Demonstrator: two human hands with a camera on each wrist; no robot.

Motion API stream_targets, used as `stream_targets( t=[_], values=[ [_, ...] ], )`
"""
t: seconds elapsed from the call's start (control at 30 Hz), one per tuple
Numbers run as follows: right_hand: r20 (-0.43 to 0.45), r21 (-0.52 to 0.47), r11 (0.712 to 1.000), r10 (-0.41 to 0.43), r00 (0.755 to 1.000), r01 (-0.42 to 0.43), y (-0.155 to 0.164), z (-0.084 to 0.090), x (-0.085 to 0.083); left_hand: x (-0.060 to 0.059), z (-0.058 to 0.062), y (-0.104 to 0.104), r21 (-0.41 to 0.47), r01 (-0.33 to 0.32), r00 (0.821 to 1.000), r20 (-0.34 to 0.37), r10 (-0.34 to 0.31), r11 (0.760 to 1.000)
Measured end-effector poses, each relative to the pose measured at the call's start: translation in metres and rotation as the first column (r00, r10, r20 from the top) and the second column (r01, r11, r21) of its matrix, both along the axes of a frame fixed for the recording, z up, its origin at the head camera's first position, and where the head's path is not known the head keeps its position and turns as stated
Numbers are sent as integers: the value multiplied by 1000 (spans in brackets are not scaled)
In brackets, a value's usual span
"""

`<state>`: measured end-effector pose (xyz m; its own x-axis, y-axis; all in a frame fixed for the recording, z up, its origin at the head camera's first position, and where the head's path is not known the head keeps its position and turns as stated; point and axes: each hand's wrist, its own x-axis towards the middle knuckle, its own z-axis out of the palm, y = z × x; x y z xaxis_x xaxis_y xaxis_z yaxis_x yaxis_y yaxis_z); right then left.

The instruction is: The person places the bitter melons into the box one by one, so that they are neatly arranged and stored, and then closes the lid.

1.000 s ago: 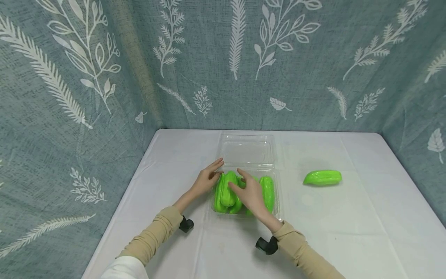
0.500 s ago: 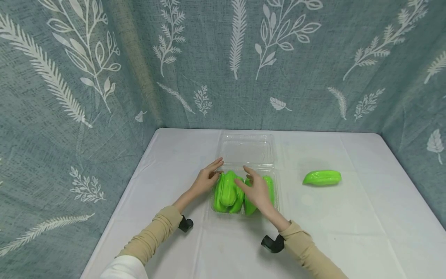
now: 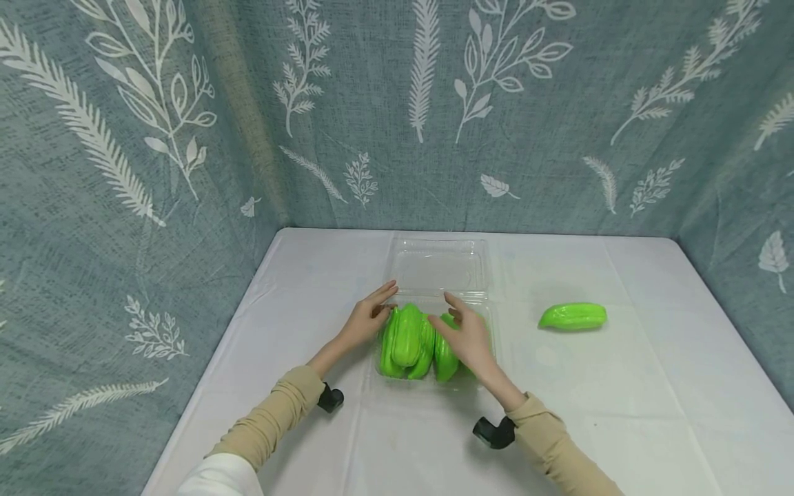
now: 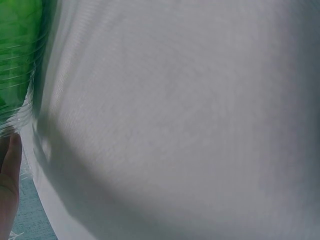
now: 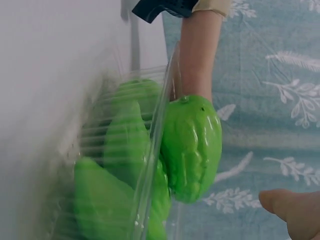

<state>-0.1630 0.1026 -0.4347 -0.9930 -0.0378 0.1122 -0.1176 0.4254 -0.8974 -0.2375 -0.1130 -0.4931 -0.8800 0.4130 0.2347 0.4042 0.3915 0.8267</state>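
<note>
A clear plastic clamshell tray [image 3: 426,383] lies mid-table with its lid [image 3: 440,265] folded open behind it. Several glossy green gourds [image 3: 406,336] fill the tray, one stacked on top at the left. My left hand [image 3: 371,318] rests with straight fingers against the tray's left rim beside that top gourd. My right hand [image 3: 468,336] lies flat over the tray's right side, hiding the gourd beneath it. The right wrist view shows the top gourd [image 5: 192,145] above the clear wall, with a fingertip [image 5: 292,209] apart from it. In the left wrist view, a gourd [image 4: 15,50] shows green through the plastic.
One more green gourd [image 3: 573,315] lies alone on the white table [image 3: 620,386] to the right of the tray. Leaf-patterned blue cloth walls [image 3: 186,138] close in the back and both sides. Black wrist cameras [image 3: 493,432] sit under each sleeve.
My right hand has slid from the middle of the tray to its right side, uncovering a middle gourd and covering the right one. The left hand has stayed put.
</note>
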Motion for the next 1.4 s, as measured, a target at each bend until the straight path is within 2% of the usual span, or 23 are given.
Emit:
stream_targets(
  t=[0.33, 0.53, 0.6, 1.4],
  values=[
    [7, 25, 998, -60, 998, 60, 22, 4, -3, 2, 3, 3, -14, -20, 1000, -8, 20, 1000],
    [33, 24, 996, -81, 996, 80, 35, 6, -4, 19, 34, 7, -19, -3, 1000, 13, 3, 1000],
    [40, 29, 996, -87, 995, 86, 39, 6, -4, 21, 39, 7, -13, 5, 1000, 17, -5, 1000],
    [61, 27, 986, -166, 984, 165, 75, 13, -10, 19, 35, 5, 6, 29, 999, 16, -29, 1000]
  ],
)
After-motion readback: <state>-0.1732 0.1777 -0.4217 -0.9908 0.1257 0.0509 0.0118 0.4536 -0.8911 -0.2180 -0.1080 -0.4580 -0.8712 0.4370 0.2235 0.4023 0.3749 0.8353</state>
